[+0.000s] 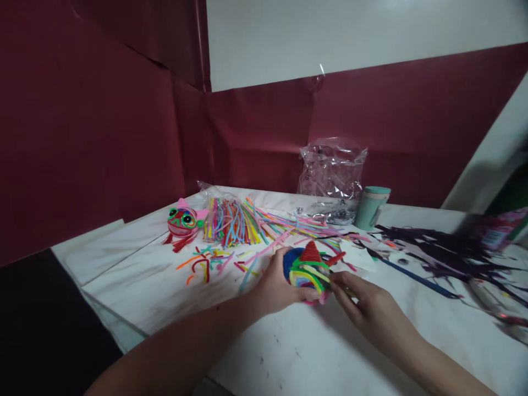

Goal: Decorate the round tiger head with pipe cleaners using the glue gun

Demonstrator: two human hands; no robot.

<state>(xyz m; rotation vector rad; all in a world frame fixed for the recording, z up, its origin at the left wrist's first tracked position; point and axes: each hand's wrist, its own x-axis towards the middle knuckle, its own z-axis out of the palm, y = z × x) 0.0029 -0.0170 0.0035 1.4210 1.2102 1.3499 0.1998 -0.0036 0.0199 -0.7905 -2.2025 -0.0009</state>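
Note:
My left hand (pixel 280 286) is wrapped round a colourful pipe-cleaner craft figure (pixel 303 273), rounded in shape. Blue, yellow, green and white strips cover it, and a red triangle stands on top. At its right side my right hand (pixel 367 302) is closed in a pinch, fingertips touching or very near the figure. Between those fingers shows part of a thin stick-like tool (pixel 353 299); its kind cannot be made out. Cut pipe-cleaner pieces (pixel 206 264) lie scattered on the white marbled table (pixel 136 294) beyond my left hand.
A finished-looking craft head (pixel 182 221) with black eyes stands at the left. Behind lie a bag of pipe cleaners (pixel 233 220), a clear plastic bag (pixel 330 173) and a green canister (pixel 372 208). To the right are dark purple strips (pixel 433 250) and a blue stick (pixel 416 278).

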